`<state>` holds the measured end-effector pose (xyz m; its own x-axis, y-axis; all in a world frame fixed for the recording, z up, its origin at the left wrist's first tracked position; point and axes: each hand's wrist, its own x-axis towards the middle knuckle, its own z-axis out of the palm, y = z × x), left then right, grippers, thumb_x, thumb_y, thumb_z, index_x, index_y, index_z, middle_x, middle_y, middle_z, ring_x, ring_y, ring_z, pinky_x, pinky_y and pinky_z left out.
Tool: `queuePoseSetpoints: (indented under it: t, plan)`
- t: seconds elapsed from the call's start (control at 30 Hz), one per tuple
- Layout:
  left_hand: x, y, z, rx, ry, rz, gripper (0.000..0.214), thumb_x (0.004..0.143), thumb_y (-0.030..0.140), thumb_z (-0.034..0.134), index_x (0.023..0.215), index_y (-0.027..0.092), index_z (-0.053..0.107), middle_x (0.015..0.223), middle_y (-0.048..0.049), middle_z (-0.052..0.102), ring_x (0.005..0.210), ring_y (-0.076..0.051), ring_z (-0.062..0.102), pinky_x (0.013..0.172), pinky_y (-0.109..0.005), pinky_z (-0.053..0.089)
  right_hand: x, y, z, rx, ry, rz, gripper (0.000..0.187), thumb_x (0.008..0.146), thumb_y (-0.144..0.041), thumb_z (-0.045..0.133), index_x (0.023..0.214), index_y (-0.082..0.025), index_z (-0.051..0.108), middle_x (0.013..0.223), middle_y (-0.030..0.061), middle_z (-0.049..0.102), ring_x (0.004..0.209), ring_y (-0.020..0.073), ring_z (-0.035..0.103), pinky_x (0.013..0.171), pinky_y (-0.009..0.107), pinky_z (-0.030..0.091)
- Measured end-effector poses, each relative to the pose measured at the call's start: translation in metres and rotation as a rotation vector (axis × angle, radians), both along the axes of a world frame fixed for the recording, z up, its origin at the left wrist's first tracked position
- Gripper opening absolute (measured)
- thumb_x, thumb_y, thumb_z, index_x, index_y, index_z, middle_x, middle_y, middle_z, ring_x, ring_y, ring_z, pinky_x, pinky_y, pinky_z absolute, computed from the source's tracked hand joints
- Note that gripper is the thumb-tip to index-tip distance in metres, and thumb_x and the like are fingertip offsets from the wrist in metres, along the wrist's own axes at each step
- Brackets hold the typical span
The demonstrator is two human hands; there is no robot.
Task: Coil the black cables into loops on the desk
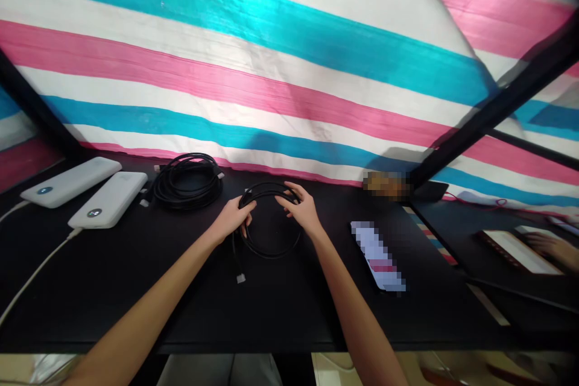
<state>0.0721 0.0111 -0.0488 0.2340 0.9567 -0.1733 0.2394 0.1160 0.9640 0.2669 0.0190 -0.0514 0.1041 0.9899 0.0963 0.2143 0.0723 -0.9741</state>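
The left hand (235, 217) and right hand (302, 205) are holding the cable (268, 194), looped; its plug (241, 278) is trailing, so coiling is looking unfinished; another coil (187, 198) is lying wound nearby.

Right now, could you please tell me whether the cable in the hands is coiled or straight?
Mostly coiled: the black cable forms loops between the left hand and right hand; one plug end extends outside.
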Motion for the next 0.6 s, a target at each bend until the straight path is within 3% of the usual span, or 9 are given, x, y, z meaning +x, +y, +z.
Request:
queuePoseSetpoints:
  t: [0.17, 0.3, 0.47, 0.6]
  plan:
    - [-0.001, 0.000, 0.000, 0.070, 0.015, 0.100, 0.029, 0.072, 0.044, 0.062, 0.073, 0.017, 0.050, 0.042, 0.0079, 0.042, 0.036, -0.008, 0.040, 0.039, -0.020, 0.033, -0.006, -0.003, 0.002, 0.016, -0.019, 0.029, 0.062, 0.060, -0.044, 0.075, 0.115, -0.020, 0.061, 0.095, 0.0063, 0.062, 0.063, 0.0121, 0.058, 0.041, 0.018, 0.045]
    - [-0.001, 0.001, -0.001, 0.122, -0.003, 0.149, 0.029, 0.069, 0.042, 0.066, 0.069, 0.016, 0.053, 0.041, 0.0063, 0.044, 0.040, -0.008, 0.042, 0.044, -0.020, 0.033, -0.009, -0.004, 0.000, 0.118, -0.031, 0.028, 0.050, 0.064, -0.045, 0.073, 0.107, -0.020, 0.065, 0.089, 0.0055, 0.064, 0.069, 0.0149, 0.058, 0.041, 0.019, 0.044]
    - [0.001, 0.004, -0.002, 0.038, -0.158, 0.165, 0.030, 0.066, 0.039, 0.069, 0.073, 0.015, 0.054, 0.045, 0.0037, 0.050, 0.044, -0.012, 0.052, 0.043, -0.021, 0.037, -0.012, -0.004, -0.001, 0.152, -0.050, 0.054, 0.038, 0.072, -0.045, 0.065, 0.100, -0.019, 0.069, 0.088, 0.0056, 0.068, 0.055, 0.0113, 0.054, 0.042, 0.022, 0.042]
    - [-0.002, 0.006, 0.001, -0.052, -0.250, 0.127, 0.030, 0.064, 0.035, 0.072, 0.075, 0.014, 0.053, 0.046, 0.0053, 0.048, 0.037, -0.008, 0.046, 0.037, -0.018, 0.029, -0.010, -0.002, -0.001, 0.133, -0.042, 0.073, 0.034, 0.073, -0.044, 0.064, 0.094, -0.017, 0.072, 0.076, 0.0039, 0.067, 0.057, 0.0124, 0.056, 0.050, 0.024, 0.045]
